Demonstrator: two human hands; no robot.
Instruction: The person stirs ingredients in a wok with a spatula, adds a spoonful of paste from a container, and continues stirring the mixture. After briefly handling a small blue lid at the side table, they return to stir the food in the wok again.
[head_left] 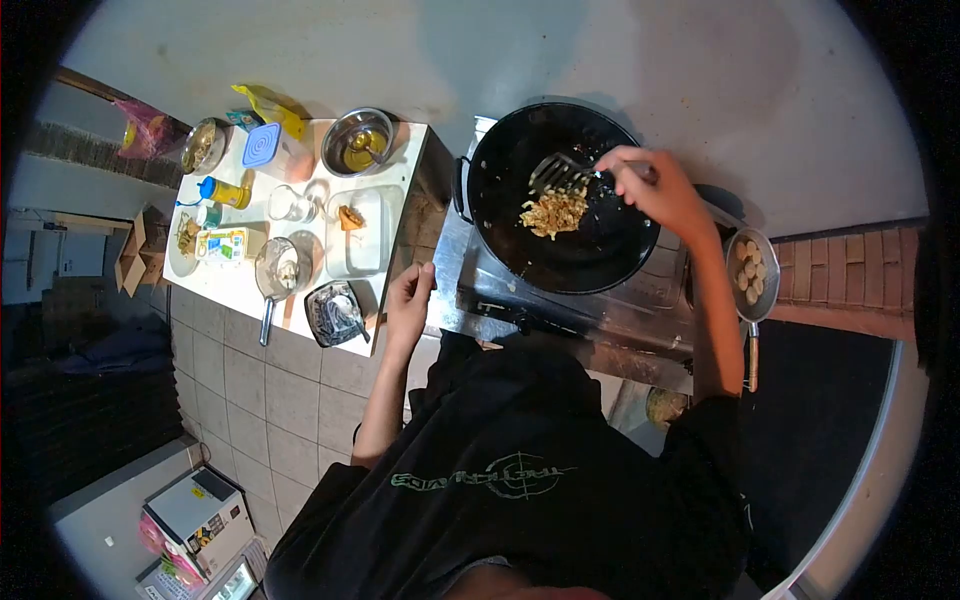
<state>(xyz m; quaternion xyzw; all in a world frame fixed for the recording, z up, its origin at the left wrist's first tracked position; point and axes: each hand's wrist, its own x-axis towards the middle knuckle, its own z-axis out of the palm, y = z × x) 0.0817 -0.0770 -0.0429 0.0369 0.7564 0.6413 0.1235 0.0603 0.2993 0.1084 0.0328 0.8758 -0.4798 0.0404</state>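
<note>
My right hand (650, 190) grips the handle of a slotted turner (560, 173) over a large black wok (505, 245). The turner's slotted head is low inside the wok, at the upper edge of a small heap of browned, chopped food (553, 214). Pale bits are scattered on the wok's wall around it. My left hand (409, 298) hangs between the stove and the side table, its fingers curled closed, with nothing seen in them. It touches neither the wok nor the table.
Left of the stove, the white table (300, 325) carries a metal bowl with oil (358, 142), a clear tray (358, 245), a strainer (280, 268), a black dish (337, 313) and a yellow bottle (228, 192). To the right sits a long-handled strainer (748, 270) with pale round pieces.
</note>
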